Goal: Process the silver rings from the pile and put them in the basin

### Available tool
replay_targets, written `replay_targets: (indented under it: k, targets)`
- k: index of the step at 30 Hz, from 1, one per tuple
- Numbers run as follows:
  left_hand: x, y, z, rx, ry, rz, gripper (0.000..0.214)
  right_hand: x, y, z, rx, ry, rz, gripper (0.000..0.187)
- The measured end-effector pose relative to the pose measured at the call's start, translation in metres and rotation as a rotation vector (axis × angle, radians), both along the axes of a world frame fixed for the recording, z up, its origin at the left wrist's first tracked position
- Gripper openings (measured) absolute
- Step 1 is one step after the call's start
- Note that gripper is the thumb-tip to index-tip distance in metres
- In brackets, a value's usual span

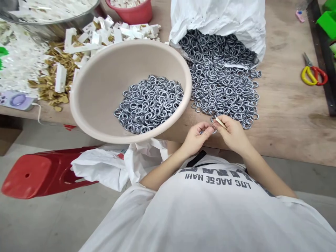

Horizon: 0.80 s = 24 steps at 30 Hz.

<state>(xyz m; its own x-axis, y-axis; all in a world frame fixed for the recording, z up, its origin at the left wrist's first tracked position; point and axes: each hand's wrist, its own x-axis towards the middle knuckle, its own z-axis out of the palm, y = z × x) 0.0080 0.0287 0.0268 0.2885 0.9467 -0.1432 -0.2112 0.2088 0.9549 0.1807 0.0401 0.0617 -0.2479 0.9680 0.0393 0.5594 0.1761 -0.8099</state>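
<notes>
My left hand (196, 137) is closed in a pinch on a small metal ring (214, 130) at the table's front edge. My right hand (232, 133) is closed on a thin pale stick (219, 122) whose tip meets the ring. Just beyond both hands lies a heap of grey metal rings (223, 84) spilling from a white plastic bag (217, 17). To the left a beige plastic basin (105, 77) overhangs the table edge and holds several more rings (151, 103).
White plastic parts and tan scraps (68, 59) cover the table's left. A metal bowl (49, 14) and a red bowl (133, 12) stand at the back. Yellow-and-red scissors (313, 73) lie far right. A red stool (39, 173) with white bags is below left.
</notes>
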Motion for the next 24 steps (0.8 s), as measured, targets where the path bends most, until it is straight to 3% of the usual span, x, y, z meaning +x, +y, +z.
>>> replay_targets:
  k: [11,14,17,24]
  targets:
    - [0.012,-0.007,0.005,-0.267,-0.267,0.052,0.039,-0.007,-0.008,-0.012,0.168,0.164,-0.054,0.019]
    - [0.009,-0.006,0.013,-0.333,-0.307,0.093,0.044,-0.008,-0.009,-0.015,0.244,0.087,-0.087,0.024]
    - [0.007,-0.005,0.017,-0.368,-0.33,0.168,0.045,-0.011,-0.016,-0.013,0.331,-0.084,0.003,0.031]
    - [0.006,-0.006,0.013,-0.387,-0.321,0.239,0.044,-0.017,-0.024,-0.012,0.376,-0.257,0.063,0.039]
